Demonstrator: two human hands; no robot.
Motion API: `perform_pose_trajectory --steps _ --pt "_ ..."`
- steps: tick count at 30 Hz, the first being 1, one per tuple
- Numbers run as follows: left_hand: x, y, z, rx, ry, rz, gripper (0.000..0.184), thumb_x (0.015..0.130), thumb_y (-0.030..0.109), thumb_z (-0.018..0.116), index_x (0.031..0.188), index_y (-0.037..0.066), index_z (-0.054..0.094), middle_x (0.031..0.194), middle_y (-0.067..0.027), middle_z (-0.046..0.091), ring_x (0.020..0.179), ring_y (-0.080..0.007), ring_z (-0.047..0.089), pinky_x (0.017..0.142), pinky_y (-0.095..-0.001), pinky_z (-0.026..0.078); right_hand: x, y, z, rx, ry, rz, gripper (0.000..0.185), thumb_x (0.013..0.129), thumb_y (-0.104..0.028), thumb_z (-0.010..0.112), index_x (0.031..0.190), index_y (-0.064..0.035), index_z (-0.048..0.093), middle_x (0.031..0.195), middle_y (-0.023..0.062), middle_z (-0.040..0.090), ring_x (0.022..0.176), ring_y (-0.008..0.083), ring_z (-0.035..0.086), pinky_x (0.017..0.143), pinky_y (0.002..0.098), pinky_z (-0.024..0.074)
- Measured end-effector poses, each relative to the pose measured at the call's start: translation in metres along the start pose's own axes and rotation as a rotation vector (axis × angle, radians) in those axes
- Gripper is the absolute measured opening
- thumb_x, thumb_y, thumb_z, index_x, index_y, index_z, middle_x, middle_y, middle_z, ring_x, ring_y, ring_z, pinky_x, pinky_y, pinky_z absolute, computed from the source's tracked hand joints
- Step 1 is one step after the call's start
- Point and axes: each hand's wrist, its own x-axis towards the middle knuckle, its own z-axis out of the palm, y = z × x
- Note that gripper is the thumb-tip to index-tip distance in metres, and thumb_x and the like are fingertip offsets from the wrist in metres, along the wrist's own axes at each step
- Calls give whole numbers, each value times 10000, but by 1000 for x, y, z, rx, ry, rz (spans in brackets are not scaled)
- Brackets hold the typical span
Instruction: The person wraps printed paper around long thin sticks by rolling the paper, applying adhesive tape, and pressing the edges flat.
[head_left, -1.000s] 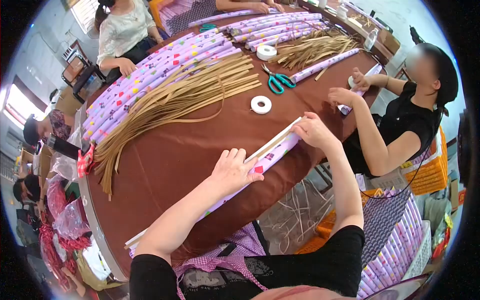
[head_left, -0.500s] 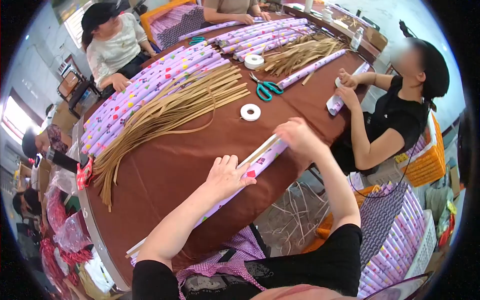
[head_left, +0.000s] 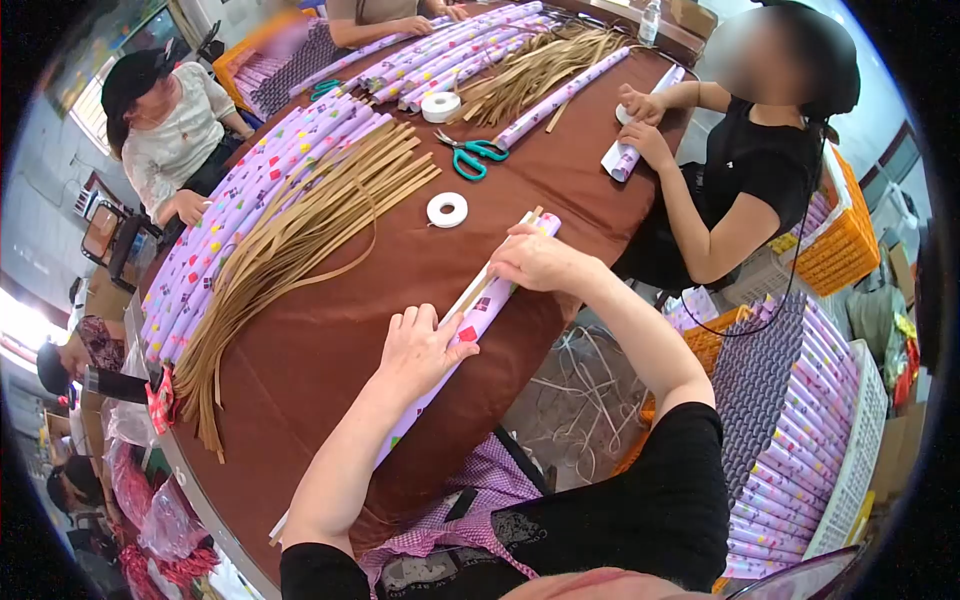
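There is room to slide over the worktop (head_left: 300, 370) between the patterned roll (head_left: 478, 318) and the long strips (head_left: 290, 245). A tape ring (head_left: 435, 212) and scissors (head_left: 468, 151) block farther on.

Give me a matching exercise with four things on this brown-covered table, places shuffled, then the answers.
Things:
1. Long lilac patterned tube nearest the wearer
2. Larger bundle of flat tan strips
3. Clear plastic bottle
4. Nearer round white tape roll

Places:
A. Upright near the table's far edge
B. Between teal-handled scissors and the hands
C. Under the left hand and right hand
D. Alongside a row of lilac tubes

Pairs: 1-C, 2-D, 3-A, 4-B
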Motion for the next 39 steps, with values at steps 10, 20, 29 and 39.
perform_pose_trajectory --steps 10,20,29,39 --pt "-2 -1 8 -11 108 8 535 878 570 605 1196 151 702 932 -85 545 926 -261 513 799 -387 398 -19 69 -20 -88 131 333 302 997 -240 479 1026 -75 731 1025 89 730 1055 237 641 1102 466 316" --pt "-2 -3 12 3 153 8 549 884 601 577 1190 163 703 921 -117 554 891 -277 532 765 -388 414 -10 -4 -3 -157 361 81 177 899 -206 636 1018 -90 697 1074 72 706 1030 259 648 1052 492 376" --pt "0 0 12 -43 147 -28 589 853 617 603 1219 160 669 912 -116 568 883 -275 544 788 -393 426 -2 -72 18 -49 124 -145 199 887 -266 655 1009 -110 681 1053 37 699 1046 234 636 1065 498 364" --pt "-1 2 14 -46 189 -24 602 884 647 528 1166 146 708 919 -120 548 910 -269 520 782 -378 403 -4 -42 20 -29 128 -24 167 902 -193 641 1012 -76 692 1012 99 706 1029 271 644 1067 515 381"
